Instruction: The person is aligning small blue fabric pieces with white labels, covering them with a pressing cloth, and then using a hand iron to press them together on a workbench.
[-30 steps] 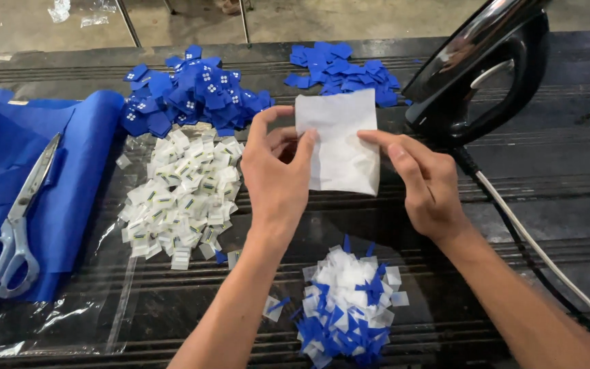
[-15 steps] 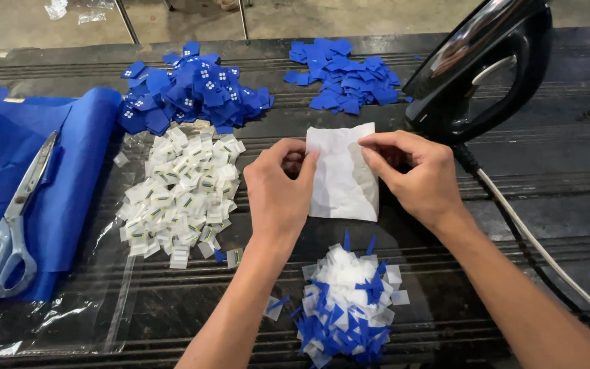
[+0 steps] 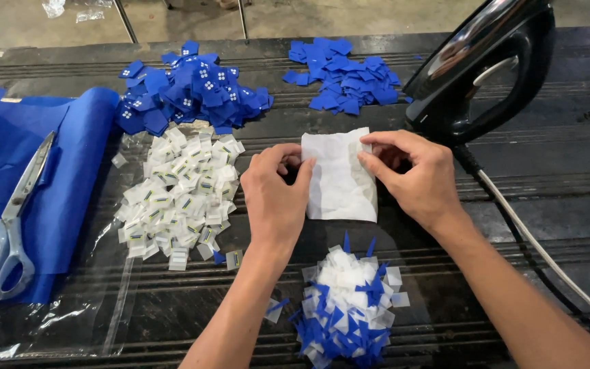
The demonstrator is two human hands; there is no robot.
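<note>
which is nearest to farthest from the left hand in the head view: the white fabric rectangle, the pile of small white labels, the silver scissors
From the left hand:
1. White fabric rectangle, touching its fingers, just right.
2. Pile of small white labels, to its left.
3. Silver scissors, far left on the blue cloth.

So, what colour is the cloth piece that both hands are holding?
White, plain, no pattern: the cloth piece shows best in the head view, between left hand and right hand.

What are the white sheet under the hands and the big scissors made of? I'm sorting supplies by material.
White sheet: looks like thin matte paper or non-woven interfacing, softly creased; cannot tell which. Scissors: bare grey metal, blades and handles alike, with a dull sheen.
</note>
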